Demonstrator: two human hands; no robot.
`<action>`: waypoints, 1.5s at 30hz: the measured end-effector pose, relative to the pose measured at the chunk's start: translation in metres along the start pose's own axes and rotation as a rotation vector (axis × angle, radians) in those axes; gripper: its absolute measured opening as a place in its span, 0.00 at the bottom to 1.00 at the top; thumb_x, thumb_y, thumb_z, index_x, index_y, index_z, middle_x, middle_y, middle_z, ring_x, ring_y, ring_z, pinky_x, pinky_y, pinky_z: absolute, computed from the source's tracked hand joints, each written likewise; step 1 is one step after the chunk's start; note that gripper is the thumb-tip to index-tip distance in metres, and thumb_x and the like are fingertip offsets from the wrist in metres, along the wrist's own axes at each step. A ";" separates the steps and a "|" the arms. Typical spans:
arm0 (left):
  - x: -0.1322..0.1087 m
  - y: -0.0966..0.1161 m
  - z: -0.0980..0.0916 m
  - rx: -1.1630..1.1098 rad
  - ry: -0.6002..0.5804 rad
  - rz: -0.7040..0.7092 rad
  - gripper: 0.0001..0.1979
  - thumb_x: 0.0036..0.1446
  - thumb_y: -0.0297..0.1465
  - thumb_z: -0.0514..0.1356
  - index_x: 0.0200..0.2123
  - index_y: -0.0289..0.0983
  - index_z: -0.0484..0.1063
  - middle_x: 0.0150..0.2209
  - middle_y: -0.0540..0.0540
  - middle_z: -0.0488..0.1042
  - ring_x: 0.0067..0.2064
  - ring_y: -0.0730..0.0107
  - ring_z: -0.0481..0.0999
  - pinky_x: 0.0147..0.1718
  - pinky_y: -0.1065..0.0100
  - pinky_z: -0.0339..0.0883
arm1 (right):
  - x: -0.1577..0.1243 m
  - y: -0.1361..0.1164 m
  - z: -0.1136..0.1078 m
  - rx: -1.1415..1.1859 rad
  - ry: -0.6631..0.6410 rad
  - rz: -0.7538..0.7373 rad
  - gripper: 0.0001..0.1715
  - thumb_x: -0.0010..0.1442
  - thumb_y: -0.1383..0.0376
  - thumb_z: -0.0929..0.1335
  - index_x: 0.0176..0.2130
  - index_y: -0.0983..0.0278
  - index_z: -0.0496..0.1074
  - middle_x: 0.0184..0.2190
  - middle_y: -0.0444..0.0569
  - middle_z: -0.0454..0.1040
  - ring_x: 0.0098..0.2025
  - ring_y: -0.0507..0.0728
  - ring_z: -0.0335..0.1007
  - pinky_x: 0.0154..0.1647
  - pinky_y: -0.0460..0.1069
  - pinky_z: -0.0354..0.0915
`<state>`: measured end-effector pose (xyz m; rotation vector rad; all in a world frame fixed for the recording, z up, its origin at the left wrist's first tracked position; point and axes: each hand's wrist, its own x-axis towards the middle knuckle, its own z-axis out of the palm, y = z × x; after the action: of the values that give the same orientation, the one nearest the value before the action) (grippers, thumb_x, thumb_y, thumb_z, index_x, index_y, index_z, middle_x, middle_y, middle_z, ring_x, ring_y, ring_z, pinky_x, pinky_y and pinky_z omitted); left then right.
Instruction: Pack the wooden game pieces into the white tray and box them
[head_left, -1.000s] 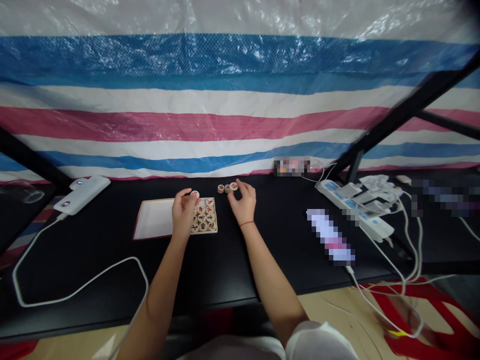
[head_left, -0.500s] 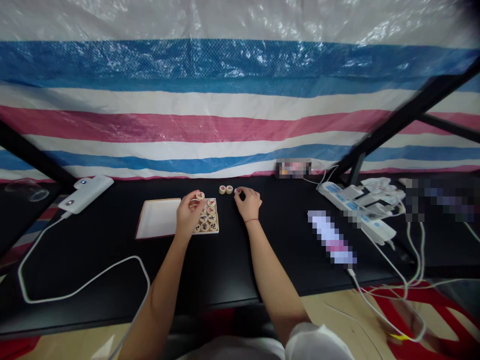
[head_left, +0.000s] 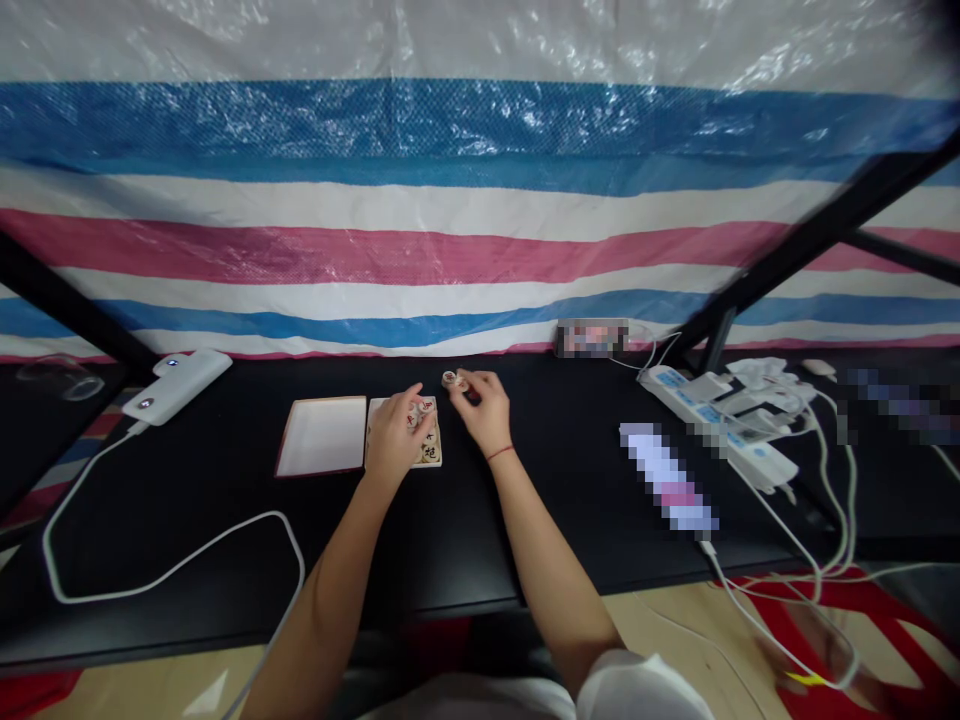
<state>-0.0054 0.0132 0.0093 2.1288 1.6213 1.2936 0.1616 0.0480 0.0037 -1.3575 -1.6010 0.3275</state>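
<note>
My left hand (head_left: 396, 428) is over the white box (head_left: 437, 462) of round wooden Chinese chess pieces, its thumb and fingers apart. Red-marked pieces (head_left: 427, 405) show between the fingers, and a dark-marked piece (head_left: 430, 453) sits at the box's near right corner. The hand hides most of the others. Just right of the box, my right hand (head_left: 484, 408) is closed in a pinch at a red-marked chess piece (head_left: 462, 385) on the black table. Against that piece, on its left, is another chess piece (head_left: 449, 379).
The box lid (head_left: 322, 436) lies left of the box, white inside up. A white device (head_left: 178, 385) with a cable is at far left. On the right are a blurred phone (head_left: 667, 478), a power strip (head_left: 720, 425) with cables, and a blurred object (head_left: 592, 339) by the striped sheet.
My left hand has lowered over the box; the piece once raised at its fingertips no longer shows there. My right hand has moved left along the row of pieces.
</note>
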 end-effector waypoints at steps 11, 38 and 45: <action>0.002 -0.006 -0.003 -0.016 0.025 0.031 0.16 0.61 0.32 0.55 0.52 0.38 0.68 0.37 0.45 0.77 0.38 0.66 0.75 0.44 0.63 0.68 | 0.009 0.048 -0.002 -0.386 -0.034 0.176 0.08 0.59 0.64 0.66 0.39 0.61 0.72 0.40 0.50 0.76 0.42 0.61 0.68 0.42 0.52 0.60; 0.017 0.009 -0.004 0.577 -0.261 -0.345 0.20 0.62 0.37 0.49 0.36 0.34 0.80 0.39 0.35 0.75 0.48 0.46 0.65 0.42 0.51 0.55 | -0.011 -0.012 0.023 -0.156 -0.222 0.059 0.12 0.63 0.60 0.65 0.45 0.60 0.72 0.36 0.44 0.78 0.40 0.56 0.72 0.47 0.51 0.57; 0.014 0.010 0.002 0.534 -0.299 -0.302 0.20 0.64 0.37 0.48 0.40 0.39 0.79 0.41 0.37 0.75 0.49 0.48 0.64 0.43 0.52 0.52 | -0.017 -0.015 0.027 -0.076 -0.236 0.114 0.10 0.64 0.59 0.64 0.41 0.60 0.73 0.36 0.44 0.78 0.39 0.55 0.73 0.48 0.50 0.61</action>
<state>0.0033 0.0217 0.0213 2.0808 2.2081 0.4580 0.1296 0.0385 -0.0071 -1.5166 -1.7472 0.5160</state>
